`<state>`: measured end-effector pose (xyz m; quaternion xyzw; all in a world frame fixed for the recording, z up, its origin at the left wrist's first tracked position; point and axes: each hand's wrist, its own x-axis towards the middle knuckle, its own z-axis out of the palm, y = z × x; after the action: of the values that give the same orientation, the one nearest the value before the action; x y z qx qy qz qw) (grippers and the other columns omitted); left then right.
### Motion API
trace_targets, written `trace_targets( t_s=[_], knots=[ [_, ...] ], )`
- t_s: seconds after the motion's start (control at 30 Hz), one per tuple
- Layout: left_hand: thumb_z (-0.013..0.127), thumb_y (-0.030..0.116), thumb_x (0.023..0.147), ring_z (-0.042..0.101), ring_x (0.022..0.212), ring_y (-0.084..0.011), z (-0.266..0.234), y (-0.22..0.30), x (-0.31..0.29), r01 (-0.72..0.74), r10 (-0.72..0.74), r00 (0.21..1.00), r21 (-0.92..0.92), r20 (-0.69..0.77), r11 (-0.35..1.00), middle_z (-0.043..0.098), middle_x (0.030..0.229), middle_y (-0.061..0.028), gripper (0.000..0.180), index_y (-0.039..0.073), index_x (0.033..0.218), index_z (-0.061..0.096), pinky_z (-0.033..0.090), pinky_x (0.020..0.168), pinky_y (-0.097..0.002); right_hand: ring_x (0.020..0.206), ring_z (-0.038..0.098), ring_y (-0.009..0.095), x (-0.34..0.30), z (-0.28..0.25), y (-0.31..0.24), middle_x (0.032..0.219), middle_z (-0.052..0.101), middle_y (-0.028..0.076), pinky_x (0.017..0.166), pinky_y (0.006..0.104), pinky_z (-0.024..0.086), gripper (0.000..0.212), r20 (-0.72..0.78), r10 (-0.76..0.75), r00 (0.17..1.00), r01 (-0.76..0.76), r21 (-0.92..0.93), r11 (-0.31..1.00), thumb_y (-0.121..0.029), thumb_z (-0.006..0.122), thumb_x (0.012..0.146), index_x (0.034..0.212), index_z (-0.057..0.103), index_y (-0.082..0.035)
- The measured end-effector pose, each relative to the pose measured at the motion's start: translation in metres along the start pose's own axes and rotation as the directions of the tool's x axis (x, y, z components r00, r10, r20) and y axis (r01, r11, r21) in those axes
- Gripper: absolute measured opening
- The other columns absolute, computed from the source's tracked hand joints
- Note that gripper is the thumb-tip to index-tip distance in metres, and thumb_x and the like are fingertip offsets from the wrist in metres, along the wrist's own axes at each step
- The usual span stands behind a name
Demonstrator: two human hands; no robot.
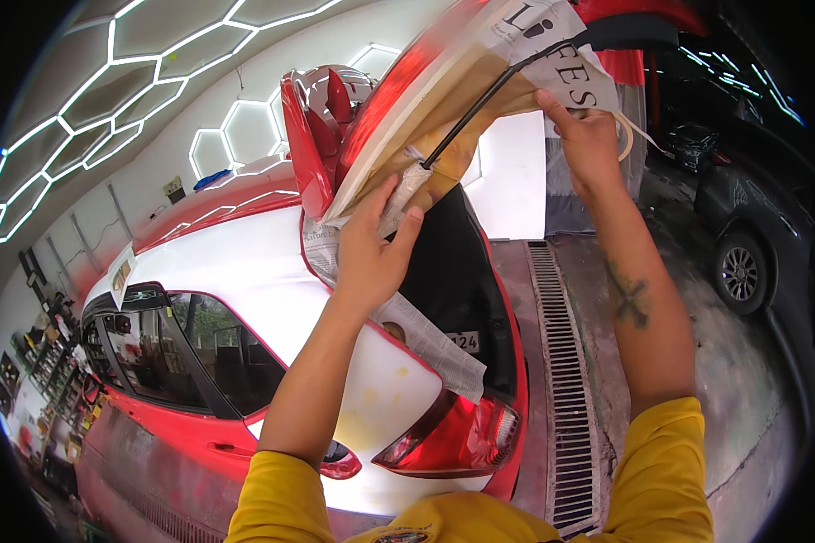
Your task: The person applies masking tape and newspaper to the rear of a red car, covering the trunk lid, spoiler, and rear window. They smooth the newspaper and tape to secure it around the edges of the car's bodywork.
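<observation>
Above the open rear of a red and white car (204,249), both my hands are raised to its lifted tailgate (385,118), whose inner side is covered with brown masking paper (489,118). A black strut (471,113) crosses that side, its lower end wrapped in pale paper or tape. My left hand (376,249) is at the wrapped end, thumb and index finger spread apart; its other fingers are hidden. At the upper right, my right hand (589,140) pinches the edge of a newspaper sheet (593,81). Behind that hand shows part of a masking tape roll (626,140), a loose strip trailing.
More newspaper (435,339) hangs along the rear opening, above the red tail lamp (462,439). A floor grating (561,371) runs beside the car. On the right stands a dark vehicle (761,208); loaded shelves (54,380) line the left wall.
</observation>
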<state>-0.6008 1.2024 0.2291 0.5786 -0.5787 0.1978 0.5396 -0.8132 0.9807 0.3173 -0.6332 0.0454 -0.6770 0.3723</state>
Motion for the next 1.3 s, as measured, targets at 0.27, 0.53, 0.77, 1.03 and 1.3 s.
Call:
trace_targets(
  t_s=[0.27, 0.53, 0.77, 1.03, 1.3],
  knots=[
    [0.076, 0.038, 0.105, 0.044, 0.158, -0.0328, 0.022, -0.004, 0.053, -0.089, 0.102, 0.976, -0.072, 0.191, 0.993, 0.049, 0.168, -0.0232, 0.085, -0.001, 0.17, 0.036, 0.03, 0.131, -0.0413, 0.094, 0.065, 0.016, 0.03, 0.016, 0.02, 0.111, 0.075, 0.011, 0.083, 0.0309, 0.051, 0.045, -0.197, -0.012, 0.98, 0.028, 0.077, 0.997, -0.031, 0.09, 0.095, 0.118, 0.074, 0.003],
    [0.087, 0.049, 0.093, 0.039, 0.162, -0.032, 0.007, -0.01, 0.065, 0.03, -0.013, 0.96, -0.057, 0.279, 0.998, 0.047, 0.17, -0.0226, 0.094, 0.004, 0.166, 0.048, 0.028, 0.132, -0.0405, 0.1, 0.055, 0.011, -0.094, 0.033, 0.033, 0.121, 0.06, 0.007, 0.089, 0.0286, 0.049, 0.049, -0.29, 0.092, 0.952, -0.044, 0.166, 0.985, -0.013, 0.082, 0.099, 0.142, 0.061, -0.005],
    [0.08, 0.021, 0.103, 0.073, 0.122, -0.0257, -0.034, -0.01, -0.073, 0.056, -0.027, 0.971, 0.116, -0.237, 0.992, 0.078, 0.127, -0.0169, 0.041, -0.004, 0.135, 0.072, 0.052, 0.11, -0.0386, 0.099, 0.053, 0.013, -0.26, -0.024, 0.092, 0.119, 0.059, 0.005, 0.095, 0.0296, 0.047, 0.041, -0.121, 0.28, 0.952, -0.279, 0.025, 0.96, -0.008, 0.078, 0.1, 0.138, 0.063, -0.003],
    [0.068, 0.014, 0.11, 0.064, 0.136, -0.0266, -0.011, -0.034, -0.067, 0.187, -0.128, 0.907, 0.111, -0.401, 0.976, 0.067, 0.145, -0.0204, 0.044, -0.006, 0.149, 0.062, 0.049, 0.117, -0.0395, 0.106, 0.055, 0.02, -0.281, 0.012, 0.052, 0.122, 0.058, 0.01, 0.099, 0.0371, 0.047, 0.04, -0.034, 0.211, 0.977, -0.211, 0.008, 0.978, -0.007, 0.076, 0.098, 0.136, 0.065, -0.003],
    [0.073, 0.014, 0.1, 0.05, 0.144, -0.0481, 0.009, -0.054, -0.053, -0.008, 0.146, 0.897, 0.315, -0.417, 0.949, 0.046, 0.156, -0.0307, 0.062, -0.002, 0.157, 0.051, 0.042, 0.12, -0.0507, 0.114, 0.063, 0.03, -0.153, 0.089, -0.035, 0.124, 0.064, 0.008, 0.094, 0.047, 0.049, 0.038, 0.564, -0.608, 0.559, 0.828, -0.424, 0.367, -0.016, 0.077, 0.088, 0.126, 0.079, -0.013]
  ],
)
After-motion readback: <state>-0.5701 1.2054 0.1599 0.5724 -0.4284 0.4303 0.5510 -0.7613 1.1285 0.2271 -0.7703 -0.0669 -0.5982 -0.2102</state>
